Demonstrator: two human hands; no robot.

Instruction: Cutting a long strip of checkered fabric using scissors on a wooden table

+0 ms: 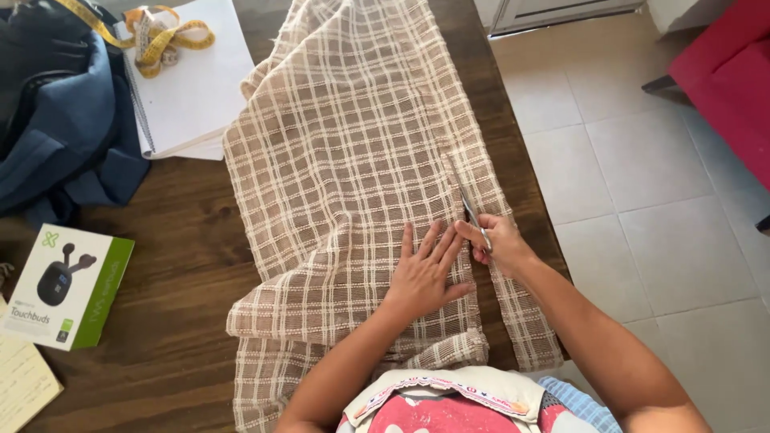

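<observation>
Two bare hands work a beige-and-cream checked woven fabric [353, 160] spread down a dark wooden table [176, 265]. The left hand [425, 277] lies flat on the cloth, fingers spread wide, pressing it just beside a cut line. The right hand [499, 240], touching the left fingertips, is closed around a pair of scissors [473, 215], whose thin blades point away from the person along the fabric's right side. Left of the fabric, a white spiral notebook [196, 88] carries a coiled yellow measuring tape [160, 36]; beyond it lies dark blue cloth [60, 120]. Nearer the person, left of the fabric, sits a white-and-green earbuds box [68, 285].
</observation>
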